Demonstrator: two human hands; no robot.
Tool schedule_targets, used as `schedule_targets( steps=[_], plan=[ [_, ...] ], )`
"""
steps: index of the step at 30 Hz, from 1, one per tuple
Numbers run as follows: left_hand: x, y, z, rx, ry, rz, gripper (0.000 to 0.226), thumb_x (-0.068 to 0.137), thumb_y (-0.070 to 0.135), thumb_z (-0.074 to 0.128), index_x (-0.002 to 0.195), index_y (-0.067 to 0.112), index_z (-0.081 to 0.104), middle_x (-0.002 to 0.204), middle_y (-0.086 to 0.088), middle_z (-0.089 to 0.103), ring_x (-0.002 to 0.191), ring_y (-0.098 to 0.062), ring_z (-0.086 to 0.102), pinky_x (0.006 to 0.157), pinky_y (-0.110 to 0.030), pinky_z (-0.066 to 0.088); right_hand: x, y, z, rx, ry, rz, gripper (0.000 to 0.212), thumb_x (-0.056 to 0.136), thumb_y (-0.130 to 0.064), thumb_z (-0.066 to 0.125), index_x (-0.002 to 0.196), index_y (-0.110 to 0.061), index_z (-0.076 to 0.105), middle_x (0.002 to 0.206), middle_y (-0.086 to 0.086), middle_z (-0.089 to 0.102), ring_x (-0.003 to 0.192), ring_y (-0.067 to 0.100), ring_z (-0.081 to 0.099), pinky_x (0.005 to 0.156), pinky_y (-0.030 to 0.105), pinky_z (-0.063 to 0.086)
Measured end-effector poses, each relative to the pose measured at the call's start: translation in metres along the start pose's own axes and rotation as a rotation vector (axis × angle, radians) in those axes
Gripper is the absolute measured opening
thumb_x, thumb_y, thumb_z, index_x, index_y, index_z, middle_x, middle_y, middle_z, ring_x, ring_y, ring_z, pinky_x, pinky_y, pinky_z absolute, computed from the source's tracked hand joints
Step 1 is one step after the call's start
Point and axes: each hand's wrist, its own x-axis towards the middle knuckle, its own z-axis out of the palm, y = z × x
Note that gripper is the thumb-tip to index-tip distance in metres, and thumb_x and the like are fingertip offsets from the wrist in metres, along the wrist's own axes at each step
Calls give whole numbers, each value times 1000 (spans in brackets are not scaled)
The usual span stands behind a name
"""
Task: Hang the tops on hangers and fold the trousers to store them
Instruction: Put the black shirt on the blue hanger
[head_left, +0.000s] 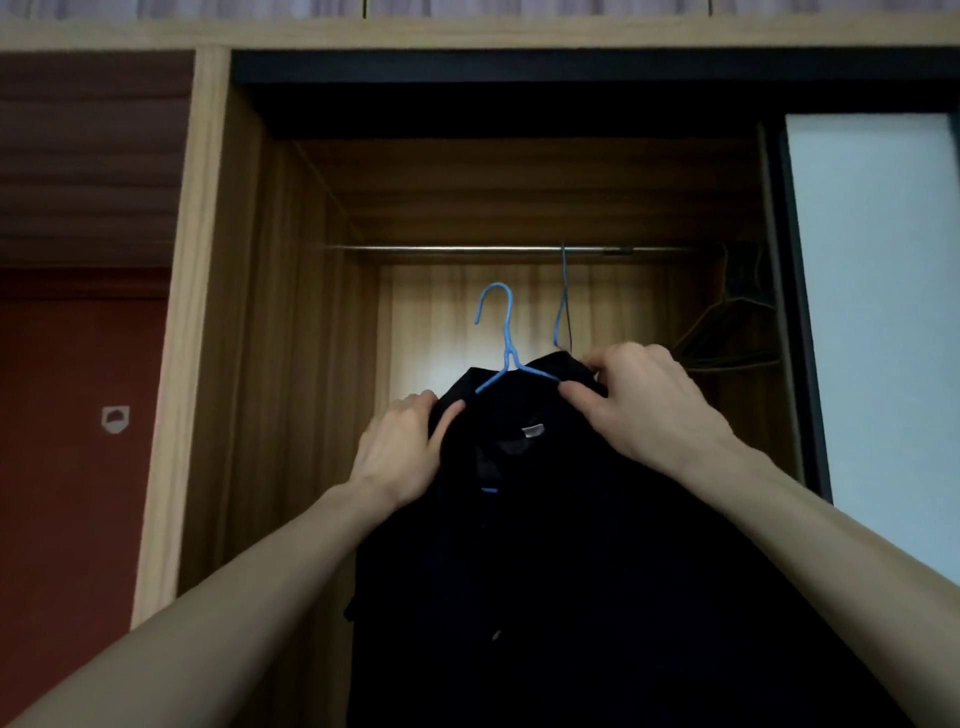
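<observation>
A black top (561, 545) hangs from a blue hanger (506, 338) that I hold up in front of an open wardrobe. The hanger's hook points up and to the left, well below the metal rail (467, 249). My left hand (402, 452) grips the top's left shoulder, thumb over the fabric. My right hand (641, 400) pinches the collar and the hanger's right arm between thumb and fingers. A small white label (533, 431) shows inside the neck. The lower part of the top runs out of view.
A second blue hanger (563, 306) hangs edge-on from the rail, just behind my right hand. Dark empty hangers (727, 338) hang at the rail's right end. A wooden wardrobe side panel (208, 312) stands at the left, a sliding door (878, 312) at the right.
</observation>
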Motion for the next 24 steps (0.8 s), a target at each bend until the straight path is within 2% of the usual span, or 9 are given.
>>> schedule_targets(
  steps=[2, 4, 8, 11, 14, 16, 18, 21, 24],
  plan=[
    [14, -13, 7, 14, 26, -10, 46, 109, 51, 34, 110, 12, 59, 110, -8, 60, 105, -31, 57, 93, -49, 48, 18, -12, 16, -16, 19, 11, 28, 100, -46, 61, 110, -21, 69, 100, 6, 66, 93, 34, 66, 79, 51, 60],
    [28, -29, 15, -25, 48, -45, 41, 110, 45, 36, 121, 13, 58, 120, -7, 56, 112, -28, 54, 97, -50, 48, 37, -24, 35, -50, 41, 23, 26, 101, -42, 60, 102, -17, 65, 96, 7, 62, 88, 35, 61, 73, 46, 56],
    [58, -60, 29, -189, -16, -172, 38, 111, 38, 38, 138, 16, 53, 134, -9, 57, 120, -30, 59, 101, -51, 50, 77, -52, 70, -43, 71, 40, 29, 102, -27, 60, 78, -16, 47, 78, 0, 44, 69, 27, 44, 54, 34, 34],
    [84, -78, 36, -341, -55, -219, 42, 112, 35, 37, 148, 15, 47, 141, -14, 59, 127, -33, 58, 107, -50, 48, 110, -74, 83, -62, 107, 36, 20, 100, -20, 62, 86, -15, 48, 89, 3, 47, 80, 27, 45, 65, 37, 38],
    [115, -90, 40, -472, -40, -246, 48, 112, 39, 36, 155, 19, 40, 146, -14, 57, 132, -33, 54, 111, -42, 44, 144, -90, 88, -113, 156, 35, 14, 99, -17, 64, 93, -17, 51, 108, 13, 62, 98, 37, 60, 71, 38, 37],
    [137, -97, 40, -507, -40, -213, 49, 112, 39, 38, 157, 21, 39, 148, -11, 56, 130, -25, 54, 102, -29, 42, 166, -93, 91, -152, 185, 46, 8, 99, -18, 64, 99, -17, 57, 118, 15, 64, 111, 41, 63, 73, 39, 38],
    [161, -101, 40, -489, -51, -143, 48, 112, 38, 38, 157, 20, 42, 149, -10, 55, 132, -24, 53, 97, -24, 38, 191, -91, 93, -175, 225, 76, 14, 99, -19, 63, 112, -13, 62, 123, 16, 62, 117, 43, 61, 75, 40, 39],
    [189, -97, 38, -515, -58, -98, 49, 112, 41, 32, 154, 21, 46, 148, -11, 57, 134, -30, 53, 114, -35, 40, 220, -87, 94, -193, 245, 122, 14, 98, -18, 65, 110, -14, 61, 120, 15, 62, 114, 42, 62, 74, 41, 41],
    [215, -93, 40, -543, -80, -69, 50, 112, 44, 27, 149, 19, 51, 142, -10, 60, 130, -30, 56, 115, -45, 42, 247, -85, 101, -187, 248, 160, 14, 96, -17, 68, 100, -19, 55, 110, 11, 58, 113, 39, 62, 75, 41, 41]
  ],
)
